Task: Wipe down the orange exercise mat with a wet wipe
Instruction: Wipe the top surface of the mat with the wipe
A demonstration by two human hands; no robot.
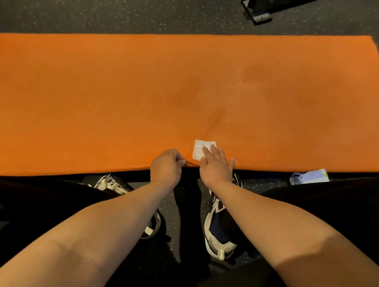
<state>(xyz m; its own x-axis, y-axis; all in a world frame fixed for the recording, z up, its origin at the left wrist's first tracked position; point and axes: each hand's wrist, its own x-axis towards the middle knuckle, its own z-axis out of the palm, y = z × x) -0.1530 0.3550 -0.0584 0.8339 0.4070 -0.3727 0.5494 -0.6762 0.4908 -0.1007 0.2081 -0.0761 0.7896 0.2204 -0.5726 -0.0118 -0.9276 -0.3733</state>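
Right hand (216, 166) lies flat, fingers straight, pressing the wet wipe (203, 149) onto the orange mat (96, 92) at its near edge, while the left hand (166, 166) pinches that edge (likely keeping it from sliding under the stroke).

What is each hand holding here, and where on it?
Left hand pinches the orange exercise mat at its near edge. Right hand grips nothing; it presses the white folded wipe flat.
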